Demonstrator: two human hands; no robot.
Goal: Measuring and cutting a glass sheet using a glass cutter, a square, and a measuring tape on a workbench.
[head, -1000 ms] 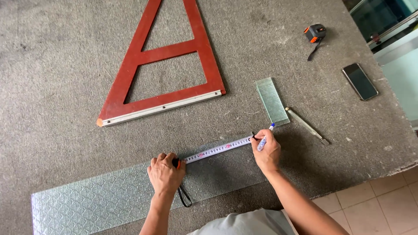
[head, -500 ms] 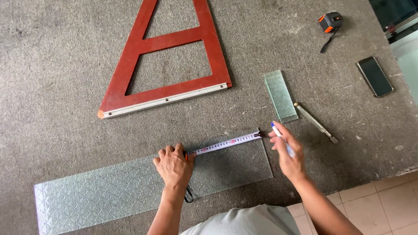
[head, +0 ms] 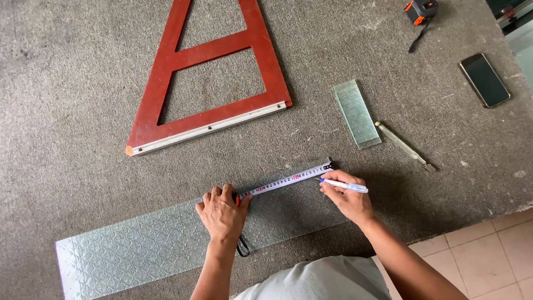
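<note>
A long strip of patterned glass [head: 139,244] was laid flat on the grey carpet-covered desk [head: 72,111], running from the lower left up toward the middle. The case of a tape measure [head: 237,199] was pressed down onto the glass by the left hand [head: 222,214], fingers curled over it so it was mostly hidden, with a dark wrist loop poking out below the wrist. The tape blade [head: 286,180] was pulled out to the right along the glass's far edge, its hooked end sitting right at the glass's right end.

A white marker pen with a blue tip [head: 344,185] was gripped in the right hand [head: 347,200], closed around it, and the tip was held just beside the blade near its hooked end. Whether the tip was actually touching the glass couldn't be made out.

Further up, a big red wooden A-shaped square with a pale metal bottom edge [head: 211,83] was lying flat. To its right a small rectangular glass offcut [head: 356,114] was seen, with a slim glass cutter [head: 404,146] just beside it. A second tape measure, orange and black [head: 420,9], was parked at the top edge, and a dark smartphone [head: 484,80] lay face-up well off to the right. Pale floor tiles [head: 477,250] were visible at the lower right.
</note>
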